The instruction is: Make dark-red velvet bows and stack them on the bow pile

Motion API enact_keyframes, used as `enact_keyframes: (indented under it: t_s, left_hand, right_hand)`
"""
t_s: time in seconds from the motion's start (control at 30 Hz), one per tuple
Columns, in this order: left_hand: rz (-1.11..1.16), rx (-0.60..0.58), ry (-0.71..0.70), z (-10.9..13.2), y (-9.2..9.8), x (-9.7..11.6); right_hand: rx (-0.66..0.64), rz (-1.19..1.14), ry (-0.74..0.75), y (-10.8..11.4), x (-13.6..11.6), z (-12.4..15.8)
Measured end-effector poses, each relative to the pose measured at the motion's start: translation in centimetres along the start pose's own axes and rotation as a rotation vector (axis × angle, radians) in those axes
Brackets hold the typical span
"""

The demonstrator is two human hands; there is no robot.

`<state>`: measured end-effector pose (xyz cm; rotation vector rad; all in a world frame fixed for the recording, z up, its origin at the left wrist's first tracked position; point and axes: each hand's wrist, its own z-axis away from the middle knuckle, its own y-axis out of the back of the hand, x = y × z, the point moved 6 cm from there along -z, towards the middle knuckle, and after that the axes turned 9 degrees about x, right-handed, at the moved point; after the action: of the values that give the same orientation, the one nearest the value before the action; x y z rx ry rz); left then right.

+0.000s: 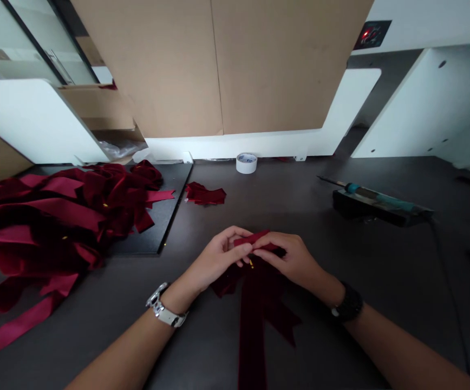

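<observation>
The dark red ribbon (pixel 252 325) was between the left hand (pixel 221 254) and right hand (pixel 294 254), which pinched its folded top (its tails trailed on their near side). A ribbon heap (pixel 68 211) lay left of the left hand, a teal-handled tool (pixel 385 200) right of the right one.

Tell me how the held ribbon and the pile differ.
The held ribbon is pinched by the left hand and right hand; the pile lies untouched. The pile is a big, tangled heap; the held ribbon is far smaller, with one long straight tail. Both are dark red.
</observation>
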<state>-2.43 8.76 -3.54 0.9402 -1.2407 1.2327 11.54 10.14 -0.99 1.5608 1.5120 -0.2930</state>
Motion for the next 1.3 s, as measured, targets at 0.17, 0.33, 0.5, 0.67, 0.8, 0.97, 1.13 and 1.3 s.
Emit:
enact_keyframes:
  t_s: [0.17,0.33,0.5,0.67,0.8,0.97,1.13,1.3]
  left_hand:
    - [-0.06,-0.022,-0.092,0.0,-0.1,0.1]
    - [-0.052,0.006,-0.063,-0.1,0.2,0.1]
    - [-0.073,0.022,-0.072,0.0,0.3,0.5]
    - [-0.011,0.041,-0.03,0.1,0.3,0.3]
    - [-0.012,0.075,-0.036,0.0,0.5,0.3]
    - [-0.06,0.098,-0.079,0.0,0.6,0.5]
    - [-0.116,0.117,-0.119,0.1,0.6,0.6]
    - [-0.164,0.138,-0.159,0.0,0.6,0.8]
  right_hand:
    - [-0.017,0.01,-0.052,-0.1,0.4,-0.1]
    - [-0.019,-0.03,-0.031,0.4,0.2,-0.4]
    - [0.022,-0.001,0.014,0.8,0.0,-0.6]
    - [0.045,0.017,-0.053,0.7,0.4,-0.3]
    - [0.046,0.0,-0.147,0.4,0.9,-0.1]
    - [0.06,-0.193,-0.277,-0.1,1.7,0.1]
    - [0.035,-0.338,-0.472,-0.8,2.4,0.4]
    - [0.064,-0.42,-0.543,-0.8,2.5,0.5]
